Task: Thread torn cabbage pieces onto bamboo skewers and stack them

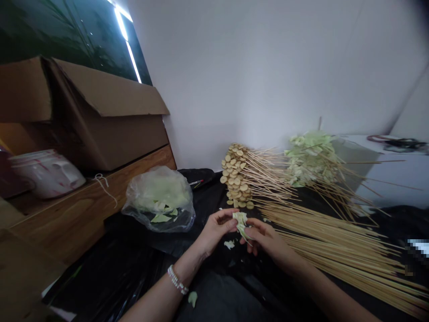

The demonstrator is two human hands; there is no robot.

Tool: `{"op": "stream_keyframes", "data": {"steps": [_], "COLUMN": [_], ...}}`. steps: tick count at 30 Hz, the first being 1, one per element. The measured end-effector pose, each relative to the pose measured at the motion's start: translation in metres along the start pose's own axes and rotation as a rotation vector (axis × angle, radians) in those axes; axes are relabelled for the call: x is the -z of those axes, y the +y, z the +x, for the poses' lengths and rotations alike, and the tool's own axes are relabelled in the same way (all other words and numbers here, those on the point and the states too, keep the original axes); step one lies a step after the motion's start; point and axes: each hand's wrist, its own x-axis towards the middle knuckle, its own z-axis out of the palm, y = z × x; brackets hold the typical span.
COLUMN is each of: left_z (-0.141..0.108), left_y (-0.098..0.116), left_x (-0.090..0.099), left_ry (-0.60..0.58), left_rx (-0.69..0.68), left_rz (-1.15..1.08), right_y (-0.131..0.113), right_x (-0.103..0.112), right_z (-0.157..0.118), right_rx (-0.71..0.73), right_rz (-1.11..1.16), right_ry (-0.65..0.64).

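A folded, pale green piece of cabbage leaf (240, 219) is held up between my two hands. My left hand (216, 229), with a beaded bracelet at its wrist, pinches the leaf from the left. From the right, my right hand (263, 238) grips its lower edge; whether a stick is also in these fingers I cannot make out. Just below lies a small leaf scrap (229, 244) on black plastic sheeting (217, 295). Long bamboo skewers (345, 255) lie in a spread beside my right hand. Beyond my hands are skewers tipped with round, pale yellow slices (236, 176), stacked together.
A clear plastic bag (134, 212) of leaves sits at left. Skewers threaded with cabbage (313, 156) are heaped at the back right, against a white box (395, 174) with a dark cable. A cardboard box (130, 134) and a white tub (47, 174) stand on a wooden ledge.
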Motion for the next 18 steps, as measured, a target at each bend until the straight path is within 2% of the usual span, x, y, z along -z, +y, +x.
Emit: {"op": "stream_keyframes", "data": {"steps": [9,14,18], "left_z": [0.001,-0.002,-0.003], "left_y": [-0.001,0.0,0.001], "left_x": [0.0,-0.006,-0.007], "left_ry": [-0.097,-0.07,-0.051], "left_rx": [-0.009,-0.085,-0.078], "left_rz": [-0.018,0.15,0.235], "right_y": [0.008,0.014,0.014], "right_x": [0.003,0.004,0.006], "right_z": [0.005,0.005,0.005], "right_rx": [0.038,0.088,0.091], "right_rz": [-0.111,-0.141,-0.221], "right_ry": [0.07,0.057,0.1]}}
